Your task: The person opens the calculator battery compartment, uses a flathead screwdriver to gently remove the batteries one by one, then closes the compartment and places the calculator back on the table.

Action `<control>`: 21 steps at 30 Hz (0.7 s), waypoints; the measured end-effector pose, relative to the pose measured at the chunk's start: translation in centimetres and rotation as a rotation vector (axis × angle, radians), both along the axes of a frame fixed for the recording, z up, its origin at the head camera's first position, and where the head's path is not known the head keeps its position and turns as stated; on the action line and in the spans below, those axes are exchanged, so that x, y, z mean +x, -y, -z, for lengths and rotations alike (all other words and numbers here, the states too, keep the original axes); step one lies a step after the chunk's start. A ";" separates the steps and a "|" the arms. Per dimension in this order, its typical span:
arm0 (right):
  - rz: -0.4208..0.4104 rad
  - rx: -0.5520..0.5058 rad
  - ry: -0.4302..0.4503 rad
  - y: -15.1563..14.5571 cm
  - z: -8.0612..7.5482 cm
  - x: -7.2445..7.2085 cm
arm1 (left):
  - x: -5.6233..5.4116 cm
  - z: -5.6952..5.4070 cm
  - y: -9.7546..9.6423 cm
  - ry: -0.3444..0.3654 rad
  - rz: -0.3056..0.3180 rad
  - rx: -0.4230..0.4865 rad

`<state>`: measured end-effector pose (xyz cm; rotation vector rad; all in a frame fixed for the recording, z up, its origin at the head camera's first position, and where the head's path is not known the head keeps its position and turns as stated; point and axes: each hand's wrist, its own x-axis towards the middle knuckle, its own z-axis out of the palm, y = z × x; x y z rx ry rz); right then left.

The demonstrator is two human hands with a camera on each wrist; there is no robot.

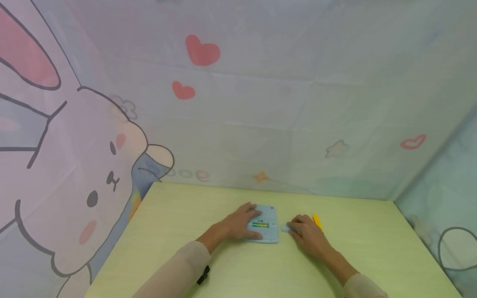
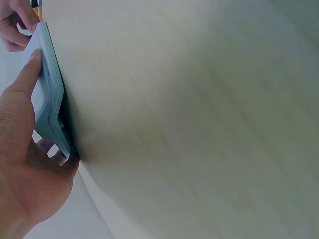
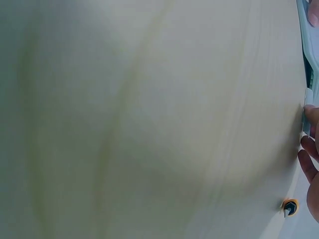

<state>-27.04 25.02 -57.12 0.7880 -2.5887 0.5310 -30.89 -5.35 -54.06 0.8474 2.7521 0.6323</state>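
Observation:
A pale blue calculator [image 1: 270,214] lies face down on the table, its battery slot uncovered. A green battery [image 1: 261,225] sits in that slot. My left hand [image 1: 237,223] grips the calculator's left side, fingers spread toward the far edge and the thumb along the near part of its back. In the left wrist view the thumb [image 2: 29,74] rests on the calculator's flat back. Just right of the calculator, my right hand [image 1: 310,235] pinches a small pale blue battery cover [image 1: 285,228] between thumb and fingers, close over the tabletop.
A yellow-handled screwdriver [image 1: 317,220] lies beyond my right hand, partly hidden by it. The light wooden table [image 1: 179,207] ends at a printed cloth backdrop [image 1: 261,103] behind, with more cloth at both sides.

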 end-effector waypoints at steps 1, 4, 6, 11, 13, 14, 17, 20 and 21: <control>0.000 -0.003 -0.003 0.0 0.0 0.0 | 0.0 0.0 0.0 -0.001 0.000 -0.001; 0.005 -0.007 -0.015 0.0 0.1 0.0 | -0.1 0.1 0.0 -0.002 0.002 0.000; 0.009 -0.010 -0.020 0.0 0.1 0.1 | -0.1 0.2 0.0 -0.006 0.004 0.002; 0.019 -0.018 -0.003 0.0 0.2 0.2 | -0.2 0.2 0.1 -0.004 0.010 0.013; 0.021 -0.018 0.006 0.0 0.2 0.3 | -0.3 0.2 0.1 -0.002 0.011 0.015; 0.025 -0.014 0.011 0.0 0.1 0.3 | -0.3 0.2 0.1 -0.002 0.010 0.016; 0.035 -0.004 0.023 0.0 0.1 0.2 | -0.3 0.1 0.1 -0.004 0.008 0.016; 0.048 0.006 0.028 0.0 0.2 0.1 | -0.2 0.0 0.0 -0.001 0.007 0.019; 0.051 0.008 0.029 0.0 0.2 0.1 | -0.1 0.0 0.1 0.001 0.007 0.020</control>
